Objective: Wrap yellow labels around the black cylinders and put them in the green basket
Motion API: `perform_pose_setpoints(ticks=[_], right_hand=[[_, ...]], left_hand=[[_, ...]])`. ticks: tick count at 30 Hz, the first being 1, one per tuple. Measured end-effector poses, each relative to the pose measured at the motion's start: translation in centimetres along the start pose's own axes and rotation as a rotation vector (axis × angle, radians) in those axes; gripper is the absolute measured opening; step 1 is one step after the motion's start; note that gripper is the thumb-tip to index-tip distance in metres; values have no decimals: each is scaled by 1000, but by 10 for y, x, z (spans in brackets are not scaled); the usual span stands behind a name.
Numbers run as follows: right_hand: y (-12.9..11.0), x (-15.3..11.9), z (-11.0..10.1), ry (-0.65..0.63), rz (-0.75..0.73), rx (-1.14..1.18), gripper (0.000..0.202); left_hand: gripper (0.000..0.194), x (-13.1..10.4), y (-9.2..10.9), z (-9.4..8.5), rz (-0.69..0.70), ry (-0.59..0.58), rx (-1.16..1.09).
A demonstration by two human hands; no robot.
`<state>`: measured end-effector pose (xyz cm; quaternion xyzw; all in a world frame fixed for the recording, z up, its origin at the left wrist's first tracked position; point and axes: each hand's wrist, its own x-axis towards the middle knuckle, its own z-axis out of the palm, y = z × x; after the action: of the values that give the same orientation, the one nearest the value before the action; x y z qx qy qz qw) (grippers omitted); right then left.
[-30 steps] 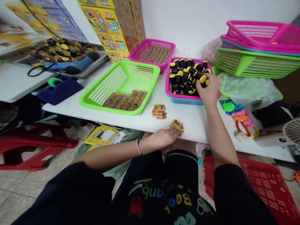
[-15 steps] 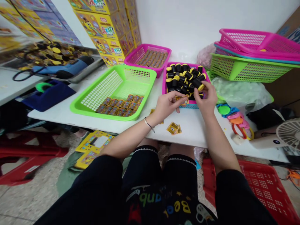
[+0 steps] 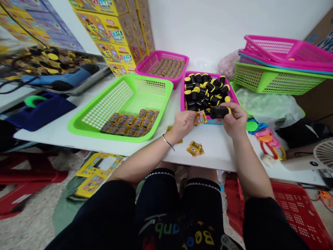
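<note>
Pinched in my left hand (image 3: 184, 123) is a small printed yellow label sleeve (image 3: 200, 118). My right hand (image 3: 235, 119) grips a black canister with a yellow cap (image 3: 220, 112), lying sideways with its dark end toward the sleeve; the two are apart. Behind them a pink basket (image 3: 182, 93) holds many similar black canisters (image 3: 208, 86). More yellow sleeves (image 3: 195, 148) lie flat on the white table (image 3: 153, 149) in front of me, some partly behind my left wrist. To the left, a green basket (image 3: 78, 130) contains rows of canisters with printed wrapping (image 3: 132, 125).
Another pink basket (image 3: 140, 71) with wrapped canisters stands at the back by stacked yellow boxes (image 3: 111, 34). A blue heat gun (image 3: 62, 79) lies on a metal tray at left. Stacked baskets (image 3: 275, 80), colourful bands (image 3: 265, 137) and a fan (image 3: 309, 156) are at right.
My right hand has drawn a black canister out of the pink basket toward me. My left hand has moved slightly down and left, still pinching the sleeve. The view has shifted a little.
</note>
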<state>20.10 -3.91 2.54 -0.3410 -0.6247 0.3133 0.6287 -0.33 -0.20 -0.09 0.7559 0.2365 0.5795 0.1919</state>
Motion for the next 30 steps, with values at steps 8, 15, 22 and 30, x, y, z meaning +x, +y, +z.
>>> perform_pose_setpoints(ticks=[8, 15, 22, 30], right_hand=[[-6, -1, 2, -147, 68, -27, 43], [-10, 3, 2, -151, 11, -119, 37], [-12, 8, -8, -164, 21, -148, 37], [-15, 8, -8, -155, 71, -190, 40]], left_hand=[[75, -2, -1, 0, 31, 2, -5], [74, 4, 1, -8, 50, -115, -43], [66, 17, 3, -10, -36, -291, -123], [43, 14, 10, -8, -132, -244, -98]])
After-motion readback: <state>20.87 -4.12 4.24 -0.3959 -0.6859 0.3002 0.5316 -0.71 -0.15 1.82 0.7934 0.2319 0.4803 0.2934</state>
